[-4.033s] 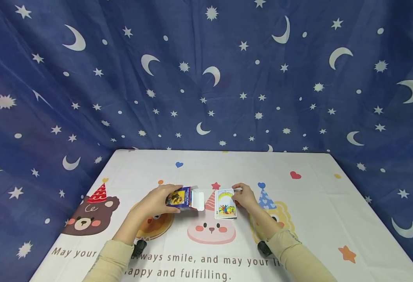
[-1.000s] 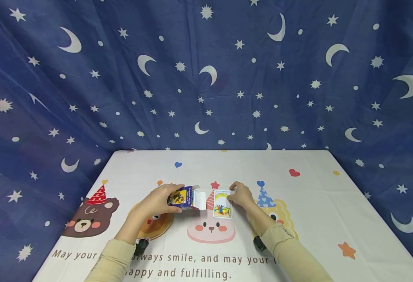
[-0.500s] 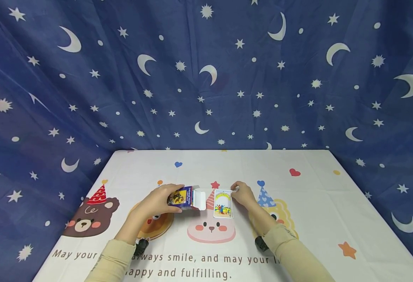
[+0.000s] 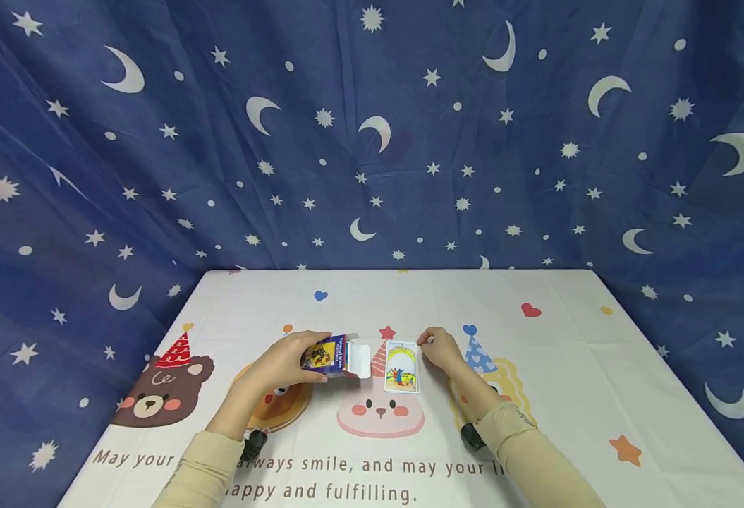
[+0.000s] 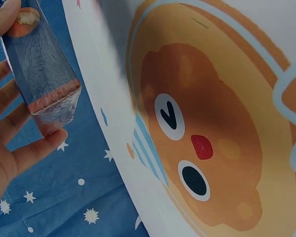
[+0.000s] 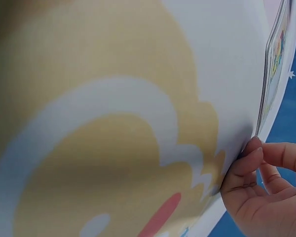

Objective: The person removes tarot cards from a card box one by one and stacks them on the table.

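Note:
My left hand point(image 4: 285, 361) grips a small blue tarot card box point(image 4: 333, 355), thumb on the near side and fingers on the far side. Its white end flap point(image 4: 360, 361) stands open, facing right. In the left wrist view the glossy side of the box point(image 5: 47, 64) shows between thumb and fingers. A stack of tarot cards point(image 4: 402, 367) lies face up to the right of the box, a rainbow picture on top. My right hand point(image 4: 440, 350) is at the stack's upper right corner, fingers bent. In the right wrist view its fingertips point(image 6: 255, 144) come right at the card corner.
The white table cover point(image 4: 467, 296) carries printed animal faces, hearts and lettering. Behind it hangs a blue curtain point(image 4: 321, 233) with moons and stars. Black wrist cameras sit under the left wrist point(image 4: 254, 446) and right wrist point(image 4: 472, 437).
Since four seconds ago the card stack has become neater and shifted slightly left. Over the last second my right hand has drawn slightly right from its top. The left hand stays with the box.

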Demonstrator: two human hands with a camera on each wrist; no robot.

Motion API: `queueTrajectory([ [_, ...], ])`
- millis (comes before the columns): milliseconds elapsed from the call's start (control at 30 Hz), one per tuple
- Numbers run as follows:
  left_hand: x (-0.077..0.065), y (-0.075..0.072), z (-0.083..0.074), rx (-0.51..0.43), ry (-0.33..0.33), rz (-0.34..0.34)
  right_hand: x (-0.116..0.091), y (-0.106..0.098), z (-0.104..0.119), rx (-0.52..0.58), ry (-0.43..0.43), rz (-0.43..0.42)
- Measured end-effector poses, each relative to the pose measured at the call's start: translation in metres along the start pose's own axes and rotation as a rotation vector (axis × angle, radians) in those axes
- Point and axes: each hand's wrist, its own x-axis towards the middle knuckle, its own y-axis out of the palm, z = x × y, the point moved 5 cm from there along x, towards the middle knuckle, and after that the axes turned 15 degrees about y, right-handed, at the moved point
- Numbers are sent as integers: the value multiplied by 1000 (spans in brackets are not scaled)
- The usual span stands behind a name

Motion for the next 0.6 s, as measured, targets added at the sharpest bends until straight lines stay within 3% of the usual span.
queueTrajectory([
  [600, 0, 3, 3, -4, -15, 4, -6, 0, 2, -1, 10, 12],
])
